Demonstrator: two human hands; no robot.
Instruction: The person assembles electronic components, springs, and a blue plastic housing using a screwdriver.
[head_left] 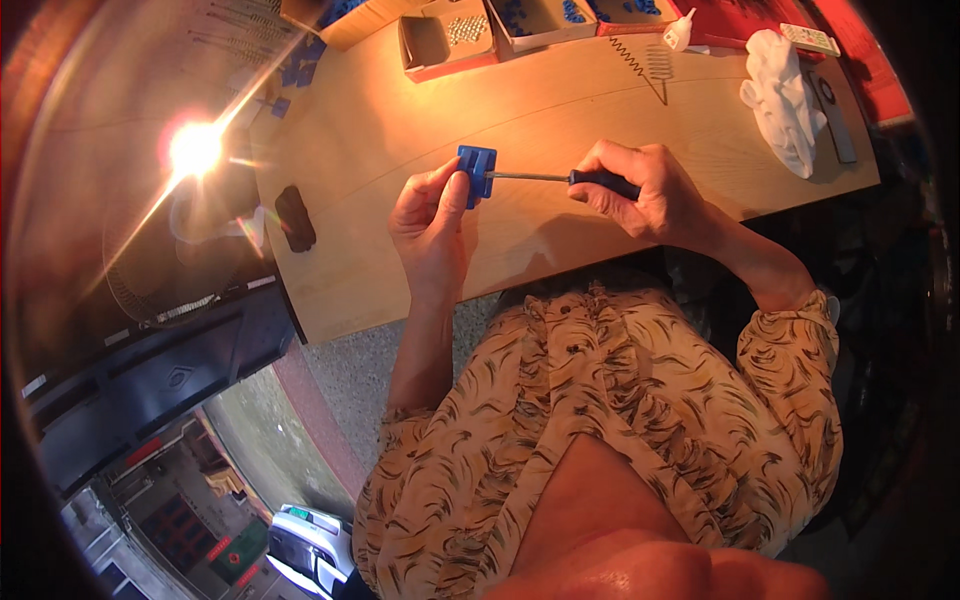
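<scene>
**Closely held: a blue part meets a screwdriver tip**

Partly hidden behind the thumb of the left hand (432,215), the small blue square plastic part (477,174) sits just above the pale wooden tabletop (560,110), a little toward ten o'clock from the middle of the picture. That hand pinches it from its nine o'clock side, fingers closed on its edge; how the far side is gripped cannot be made out. The right hand (645,190), at three o'clock from the part, is wrapped firmly round the black handle of a slim screwdriver with a bright metal shaft (560,178), whose tip touches the part's right face. The tip itself is too small to read.

At twelve o'clock, open cardboard boxes (445,42) are cut off by the upper rim; one holds small shiny metal pieces, others hold blue pieces. A thin coiled wire spring (630,57) lies near a small white squeeze bottle (679,30). At two o'clock rests a crumpled white cloth (785,95), soft and folded. A dark smooth patch (295,217) at nine o'clock is unclear. Glare from a lamp (195,148) washes out the left area.
</scene>
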